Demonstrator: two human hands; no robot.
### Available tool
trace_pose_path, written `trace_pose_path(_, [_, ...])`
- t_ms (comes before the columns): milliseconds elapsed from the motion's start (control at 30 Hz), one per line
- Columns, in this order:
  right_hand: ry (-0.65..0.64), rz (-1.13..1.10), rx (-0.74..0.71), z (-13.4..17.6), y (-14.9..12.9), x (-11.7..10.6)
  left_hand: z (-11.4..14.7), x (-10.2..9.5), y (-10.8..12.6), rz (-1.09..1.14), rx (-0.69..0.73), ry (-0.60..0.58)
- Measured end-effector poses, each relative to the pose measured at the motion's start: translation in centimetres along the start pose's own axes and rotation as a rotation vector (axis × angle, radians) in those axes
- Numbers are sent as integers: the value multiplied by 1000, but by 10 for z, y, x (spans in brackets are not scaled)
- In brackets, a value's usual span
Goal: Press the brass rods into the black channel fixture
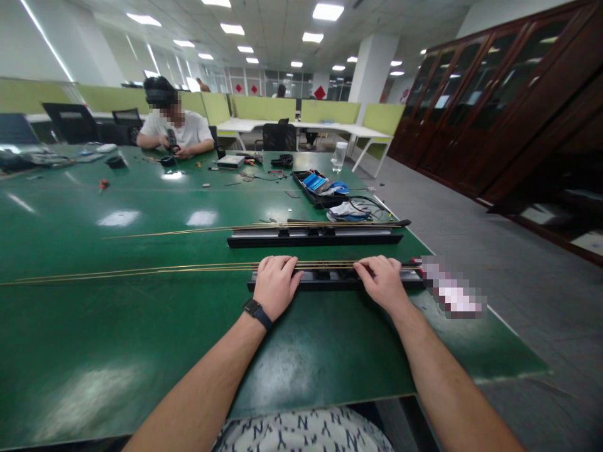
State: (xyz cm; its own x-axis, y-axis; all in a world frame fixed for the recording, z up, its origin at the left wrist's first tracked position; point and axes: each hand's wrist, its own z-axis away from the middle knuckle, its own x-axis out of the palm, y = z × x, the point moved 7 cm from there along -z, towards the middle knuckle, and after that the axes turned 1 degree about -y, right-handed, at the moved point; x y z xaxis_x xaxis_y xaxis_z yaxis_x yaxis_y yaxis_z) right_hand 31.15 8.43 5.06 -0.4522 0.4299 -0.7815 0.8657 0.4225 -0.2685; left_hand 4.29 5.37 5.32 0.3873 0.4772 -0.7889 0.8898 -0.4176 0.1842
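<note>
In front of me on the green table a long black rail (330, 285) lies crosswise, with several thin brass-coloured rods (155, 271) along it that stick out far to the left. My left hand (276, 285) is over the rail's left part, its fingers curled down over the rods and the thumb on the near side. Toward the right end, my right hand (384, 282) pinches at the rods with thumb and index finger. Both sets of fingertips are partly hidden. A blurred pinkish-white object (452, 292) lies at the rail's right end.
A second black rail (315, 240) with thin rods lies behind. Farther back are a black tray (316, 199) holding blue items, a pair of gloves (351, 210) and a clear cup (338, 157). A person (176, 129) sits across the table (141, 351), holding a dark object.
</note>
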Motion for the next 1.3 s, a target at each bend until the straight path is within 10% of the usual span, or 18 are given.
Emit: trace_pose_path(1300, [18,-18,-1,-1,-4,-3,1,1,-1,15,1,3])
